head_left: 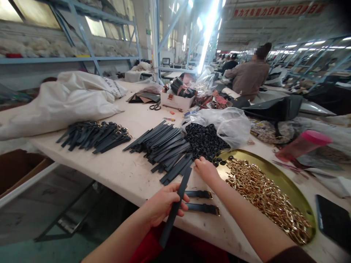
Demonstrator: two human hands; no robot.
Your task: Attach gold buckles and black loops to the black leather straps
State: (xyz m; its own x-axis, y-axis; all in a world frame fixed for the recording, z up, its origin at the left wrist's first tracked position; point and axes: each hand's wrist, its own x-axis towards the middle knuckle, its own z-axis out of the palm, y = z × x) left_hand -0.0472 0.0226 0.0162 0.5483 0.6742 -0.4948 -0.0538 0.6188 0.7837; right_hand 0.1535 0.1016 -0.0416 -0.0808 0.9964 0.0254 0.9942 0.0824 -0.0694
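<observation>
Workshop bench (109,164): pale, spread before us, with a white sack (68,98) lying toward its left.
Left hand (162,202): ours pinches one black strap (172,215) between thumb and fingers, slanting over the bench's near edge.
Right hand (206,170): fingers curled together at the near side of a heap of small black loops (204,138); we can't make out whether they grip one.
Loose straps (164,142): fanned beyond our left hand, next to that heap.
Gold-ended straps (203,208): two, just beside the left hand, partly behind its fingers.
Round tray (285,186): on our right, largely covered with gold-coloured metal pieces (263,197).
</observation>
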